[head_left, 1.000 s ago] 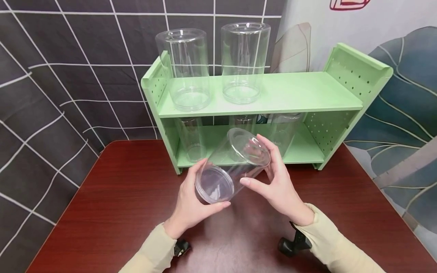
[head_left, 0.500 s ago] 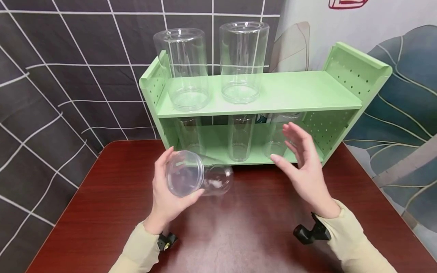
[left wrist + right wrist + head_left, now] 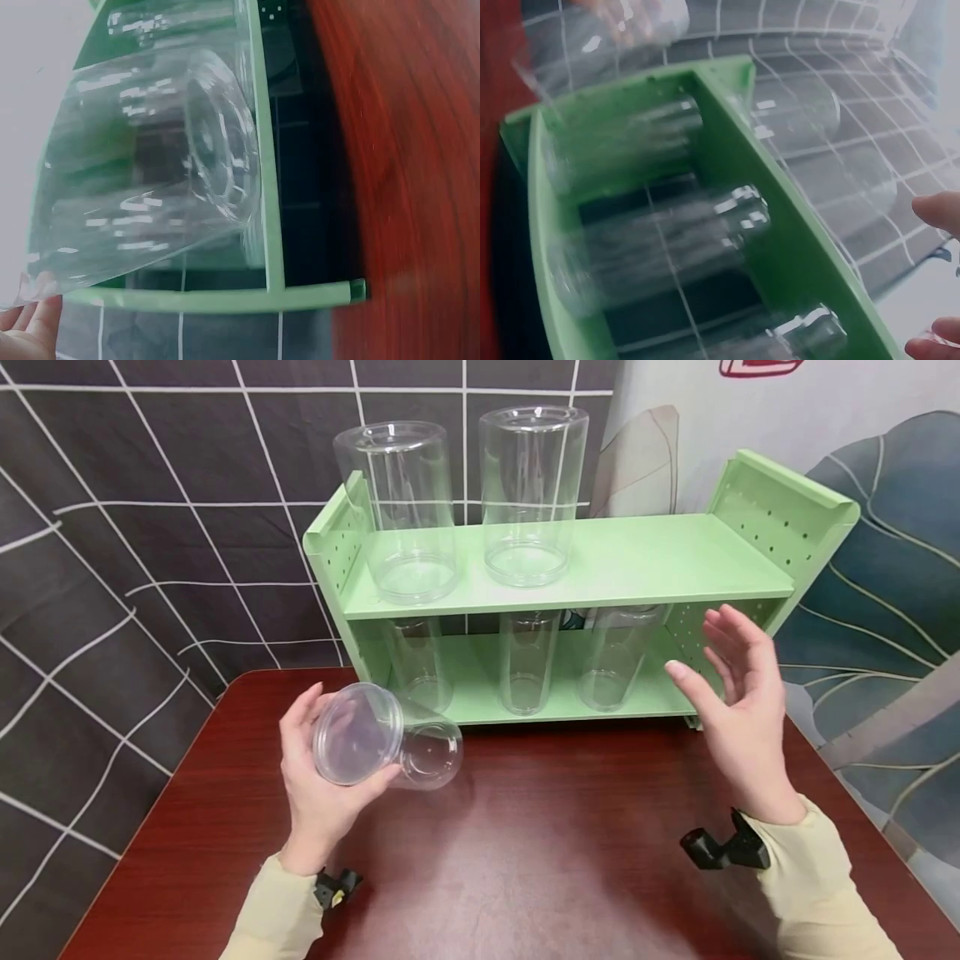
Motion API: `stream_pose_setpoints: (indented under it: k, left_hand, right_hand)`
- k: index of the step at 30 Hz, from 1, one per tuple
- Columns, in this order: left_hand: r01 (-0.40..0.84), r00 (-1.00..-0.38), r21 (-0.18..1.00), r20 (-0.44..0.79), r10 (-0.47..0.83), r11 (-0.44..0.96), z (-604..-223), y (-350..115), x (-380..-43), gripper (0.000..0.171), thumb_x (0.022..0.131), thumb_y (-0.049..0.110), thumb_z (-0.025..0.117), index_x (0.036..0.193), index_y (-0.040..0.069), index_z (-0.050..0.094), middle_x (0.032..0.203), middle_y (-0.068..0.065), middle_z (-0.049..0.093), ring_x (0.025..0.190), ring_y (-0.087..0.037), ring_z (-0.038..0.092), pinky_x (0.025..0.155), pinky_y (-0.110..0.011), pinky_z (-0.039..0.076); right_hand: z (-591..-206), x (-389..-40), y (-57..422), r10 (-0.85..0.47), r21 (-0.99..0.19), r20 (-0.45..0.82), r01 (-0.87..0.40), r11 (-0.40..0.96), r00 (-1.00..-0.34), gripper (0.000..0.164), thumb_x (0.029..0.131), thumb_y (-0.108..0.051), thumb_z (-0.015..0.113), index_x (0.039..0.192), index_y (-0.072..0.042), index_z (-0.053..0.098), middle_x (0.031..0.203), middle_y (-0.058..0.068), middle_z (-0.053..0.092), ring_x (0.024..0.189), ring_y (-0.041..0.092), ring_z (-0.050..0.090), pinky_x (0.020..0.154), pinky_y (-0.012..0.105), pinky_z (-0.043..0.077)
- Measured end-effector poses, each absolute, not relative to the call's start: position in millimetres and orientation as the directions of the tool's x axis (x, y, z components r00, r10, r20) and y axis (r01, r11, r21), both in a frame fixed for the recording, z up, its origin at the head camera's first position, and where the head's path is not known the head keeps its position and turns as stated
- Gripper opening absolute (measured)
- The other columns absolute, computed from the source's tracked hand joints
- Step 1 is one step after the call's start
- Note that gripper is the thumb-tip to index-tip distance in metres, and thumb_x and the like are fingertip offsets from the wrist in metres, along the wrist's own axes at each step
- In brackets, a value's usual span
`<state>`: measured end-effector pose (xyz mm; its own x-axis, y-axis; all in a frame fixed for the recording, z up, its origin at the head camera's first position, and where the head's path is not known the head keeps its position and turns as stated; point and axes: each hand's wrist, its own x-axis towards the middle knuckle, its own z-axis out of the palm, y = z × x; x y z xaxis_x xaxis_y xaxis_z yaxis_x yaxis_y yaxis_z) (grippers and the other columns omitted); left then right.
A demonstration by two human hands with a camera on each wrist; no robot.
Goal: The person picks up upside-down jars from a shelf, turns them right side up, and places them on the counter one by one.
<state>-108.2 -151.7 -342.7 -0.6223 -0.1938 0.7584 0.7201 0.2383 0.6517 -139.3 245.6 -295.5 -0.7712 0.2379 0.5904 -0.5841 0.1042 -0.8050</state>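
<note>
In the head view my left hand [image 3: 322, 797] grips a clear plastic jar [image 3: 423, 752] by its lidded end, fingers curled round the cloudy lid [image 3: 358, 735]. The jar is tilted, its bottom pointing right and away, above the table. The left wrist view shows the jar [image 3: 150, 165] large in front of the green shelf, with fingertips [image 3: 43, 315] at its edge. My right hand [image 3: 742, 718] is raised before the shelf's right end, thumb and fingers spread apart with nothing between them. Its fingertips [image 3: 939, 214] show at the right wrist view's edge.
A green two-tier shelf [image 3: 645, 560] stands on the reddish-brown table [image 3: 525, 860]. Two large clear jars, a left one [image 3: 412, 518] and a right one [image 3: 532, 502], are on top. Three slimmer clear jars [image 3: 527, 668] stand on the lower tier. A dark gridded backdrop [image 3: 225, 460] hangs behind.
My right hand has let go of the jar and moved right and up. My left hand has carried the jar left, turning its lidded end more toward the head camera.
</note>
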Motion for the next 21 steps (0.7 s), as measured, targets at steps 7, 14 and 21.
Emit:
stream_pose_setpoints:
  k: [7,14,21]
  left_hand:
    - [0.692,-0.608,0.685,0.724,-0.327,0.230,-342.7,-175.0,-108.7,0.098,0.050,-0.017,0.084,0.140,-0.010,0.046,0.134,-0.025,0.055,0.120,-0.031,0.058,0.108,-0.036,0.045]
    - [0.693,-0.589,0.696,0.698,-0.408,0.189,-341.8,-195.1,-112.1,0.087,0.055,-0.022,0.079,0.137,-0.009,0.055,0.131,-0.027,0.057,0.116,-0.032,0.060,0.103,-0.033,0.049]
    - [0.634,-0.564,0.735,0.651,-0.507,0.239,-340.3,-214.8,-116.1,0.090,0.058,-0.016,0.083,0.140,-0.001,0.051,0.126,-0.023,0.063,0.116,-0.030,0.058,0.101,-0.029,0.047]
  right_hand:
    - [-290.5,-145.8,272.8,0.425,-0.795,0.583,-0.596,0.117,-0.693,0.061,0.083,0.007,0.077,0.139,-0.005,0.056,0.138,0.015,0.054,0.130,0.029,0.047,0.111,0.028,0.038]
    - [-289.8,-154.0,295.6,0.555,-0.823,0.543,-0.531,0.202,-0.630,0.055,0.084,0.000,0.079,0.135,-0.008,0.059,0.133,0.012,0.057,0.126,0.026,0.052,0.108,0.029,0.042]
    - [-291.9,-166.3,313.2,0.603,-0.879,0.471,-0.401,0.258,-0.644,0.056,0.087,-0.004,0.078,0.138,-0.013,0.057,0.136,0.005,0.056,0.127,0.019,0.050,0.110,0.025,0.038]
